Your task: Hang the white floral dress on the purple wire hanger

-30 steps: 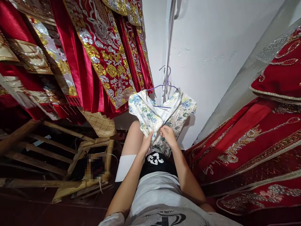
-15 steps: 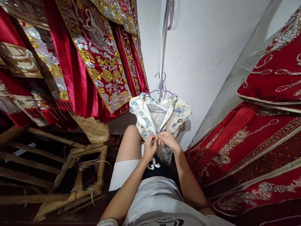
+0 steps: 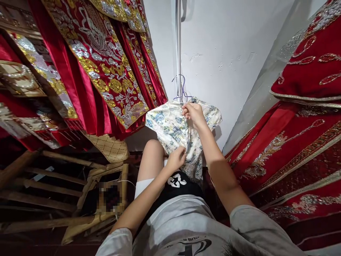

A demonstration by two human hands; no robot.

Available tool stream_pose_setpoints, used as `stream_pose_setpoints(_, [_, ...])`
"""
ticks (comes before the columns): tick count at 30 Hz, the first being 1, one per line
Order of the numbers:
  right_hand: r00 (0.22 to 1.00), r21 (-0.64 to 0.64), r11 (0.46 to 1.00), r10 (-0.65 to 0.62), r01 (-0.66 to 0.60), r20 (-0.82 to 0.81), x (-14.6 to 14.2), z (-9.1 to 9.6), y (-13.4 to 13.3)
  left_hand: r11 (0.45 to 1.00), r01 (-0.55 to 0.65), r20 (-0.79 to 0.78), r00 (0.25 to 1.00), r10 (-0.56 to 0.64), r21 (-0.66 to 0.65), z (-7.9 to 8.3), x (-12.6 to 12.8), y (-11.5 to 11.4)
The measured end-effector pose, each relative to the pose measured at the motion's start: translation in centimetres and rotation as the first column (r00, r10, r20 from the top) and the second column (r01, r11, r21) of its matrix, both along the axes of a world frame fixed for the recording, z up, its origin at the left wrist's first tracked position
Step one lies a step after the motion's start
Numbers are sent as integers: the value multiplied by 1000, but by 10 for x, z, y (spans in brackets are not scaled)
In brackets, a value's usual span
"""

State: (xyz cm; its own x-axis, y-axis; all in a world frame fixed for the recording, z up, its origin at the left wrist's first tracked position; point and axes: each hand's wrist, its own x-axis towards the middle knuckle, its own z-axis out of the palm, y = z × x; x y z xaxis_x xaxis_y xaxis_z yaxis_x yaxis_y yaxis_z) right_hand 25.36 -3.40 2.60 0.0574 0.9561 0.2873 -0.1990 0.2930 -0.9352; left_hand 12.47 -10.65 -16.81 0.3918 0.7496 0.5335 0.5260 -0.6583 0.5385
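Observation:
A floral short-sleeved blouse (image 3: 170, 119), white with blue and yellow flowers, hangs on a purple hanger (image 3: 183, 86) in front of the wall. My right hand (image 3: 195, 114) is at the collar, fingers closed on the edge of the blouse near the neck. Lower down, my left hand (image 3: 176, 159) pinches the blouse's front edge, just above my lap. Between the hands the front runs fairly straight, covering the inside of the garment. Whether the fingertips are on a button is too small to tell.
Red gowns with gold and silver embroidery (image 3: 114, 76) hang at the left. More beaded red garments (image 3: 314, 81) fill the right side. A bamboo chair (image 3: 61, 188) stands at lower left. A metal pole (image 3: 178, 46) runs up the white wall (image 3: 218, 35).
My right hand has moved up from the lower front to the collar, while my left stays low. The neckline, spread apart before, is now drawn together, hiding the white inner side.

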Motion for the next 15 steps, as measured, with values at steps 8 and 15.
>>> stream_pose_setpoints(8, [996,105,994,12,-21,93,1,-10,-10,959,-33,312,948,-59,281,166,-17,66])
stream_pose_setpoints(15, [979,81,985,-163,154,121,-9,-74,-9,927,-131,348,937,0,353,192,-20,73])
